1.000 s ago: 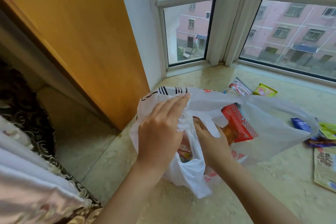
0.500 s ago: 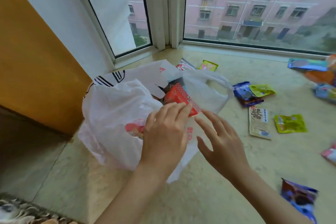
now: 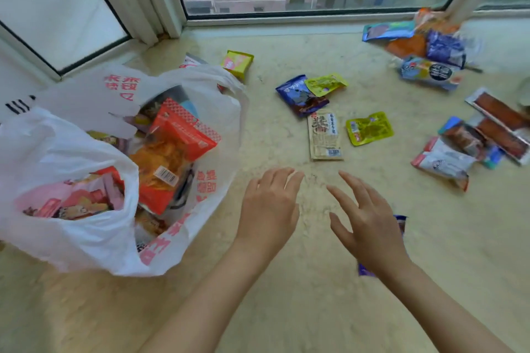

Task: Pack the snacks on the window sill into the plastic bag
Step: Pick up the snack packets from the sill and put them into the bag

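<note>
Head cam: my left hand [image 3: 268,209] and right hand [image 3: 370,226] hover over the window sill [image 3: 286,309], fingers spread, holding nothing. Plastic bag [image 3: 71,238] sits left of my left fingers, w/ red chip pack [image 3: 172,152] inside. Beige snack packet [image 3: 325,135] lies just beyond my fingertips; other snacks further ahead & to the right.

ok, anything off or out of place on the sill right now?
One thing: a purple packet lies mostly hidden under the right hand, easy to miss. The plastic bag slumps open sideways, with the red chip bag poking out. Nothing looks spilled or torn.
</note>
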Demonstrator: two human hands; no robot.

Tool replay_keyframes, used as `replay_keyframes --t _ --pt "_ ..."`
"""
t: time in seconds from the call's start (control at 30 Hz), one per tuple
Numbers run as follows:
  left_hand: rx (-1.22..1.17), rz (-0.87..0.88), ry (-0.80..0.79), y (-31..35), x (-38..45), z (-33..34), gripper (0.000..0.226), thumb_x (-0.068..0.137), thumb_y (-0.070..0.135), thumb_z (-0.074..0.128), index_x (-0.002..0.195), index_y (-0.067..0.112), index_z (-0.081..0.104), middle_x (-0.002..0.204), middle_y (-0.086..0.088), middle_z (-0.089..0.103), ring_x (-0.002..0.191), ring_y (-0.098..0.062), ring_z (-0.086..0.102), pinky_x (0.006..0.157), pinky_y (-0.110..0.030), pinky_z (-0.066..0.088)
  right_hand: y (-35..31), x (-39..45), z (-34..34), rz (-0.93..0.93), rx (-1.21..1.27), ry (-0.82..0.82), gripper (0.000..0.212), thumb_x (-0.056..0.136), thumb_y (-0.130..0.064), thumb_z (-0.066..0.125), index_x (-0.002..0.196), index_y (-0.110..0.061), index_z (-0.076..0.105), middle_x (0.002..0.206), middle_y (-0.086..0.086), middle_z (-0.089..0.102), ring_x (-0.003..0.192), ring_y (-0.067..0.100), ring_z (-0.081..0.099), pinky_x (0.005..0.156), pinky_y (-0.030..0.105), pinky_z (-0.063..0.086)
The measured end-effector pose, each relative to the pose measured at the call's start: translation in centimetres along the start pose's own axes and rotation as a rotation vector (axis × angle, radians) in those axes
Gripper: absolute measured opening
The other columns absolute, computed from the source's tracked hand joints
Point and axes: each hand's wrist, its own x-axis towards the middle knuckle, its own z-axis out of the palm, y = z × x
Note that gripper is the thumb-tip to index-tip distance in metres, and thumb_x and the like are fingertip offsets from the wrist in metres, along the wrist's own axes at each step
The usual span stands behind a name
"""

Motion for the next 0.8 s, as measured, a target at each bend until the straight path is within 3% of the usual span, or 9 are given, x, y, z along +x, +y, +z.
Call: replay_keyframes --t 0.23,0.4,0.53,0.7,0.8 --pt "-0.021 0.04 -0.043 4.7 4.4 4.1 0.059 0.059 0.029 0.085 0.114 0.017 0.068 0.112 -0.002 0.069 0.099 -0.023 0.065 0.075 -0.036 0.053 6.4 -1.5 -1.5 0.117 -0.005 -0.024 0.046 0.075 -0.014 0.073 0.12 -0.009 0.064 0.139 0.016 0.048 0.119 0.038 0.053 0.091 0.047 0.048" --pt "-0.076 0.015 -0.099 7.1 7.8 6.1 0.056 0.089 0.038 0.059 0.141 0.023 0.046 0.143 -0.001 0.047 0.13 -0.022 0.043 0.097 -0.037 0.039 10.9 -1.7 -2.5 0.193 -0.031 -0.02 0.046 0.073 -0.014 0.076 0.118 -0.01 0.065 0.138 0.016 0.05 0.119 0.035 0.053 0.093 0.045 0.046" --pt "-0.134 -0.134 -0.104 7.1 11.4 8.5 0.061 0.093 0.042 0.054 0.147 0.023 0.034 0.155 -0.003 0.027 0.138 -0.024 0.029 0.106 -0.038 0.031 14.6 -1.9 -2.7 0.252 -0.035 -0.012 0.046 0.073 -0.014 0.076 0.118 -0.01 0.064 0.137 0.016 0.05 0.118 0.035 0.052 0.092 0.045 0.046" --pt "-0.304 -0.508 -0.148 6.7 16.0 11.4 0.066 0.096 0.044 0.048 0.152 0.019 0.023 0.157 -0.01 0.022 0.141 -0.028 0.024 0.111 -0.042 0.026 18.6 -0.9 -2.3 0.31 -0.041 -0.017 0.051 0.071 -0.013 0.076 0.12 -0.01 0.063 0.135 0.017 0.051 0.116 0.036 0.054 0.092 0.046 0.046" --pt "-0.301 -0.576 -0.166 7.0 17.8 12.6 0.068 0.095 0.045 0.049 0.152 0.02 0.021 0.159 -0.012 0.017 0.144 -0.029 0.02 0.113 -0.043 0.024 20.5 0.1 -1.8 0.321 -0.048 -0.029 0.054 0.068 -0.01 0.076 0.12 -0.01 0.061 0.133 0.02 0.052 0.117 0.038 0.052 0.093 0.047 0.044"
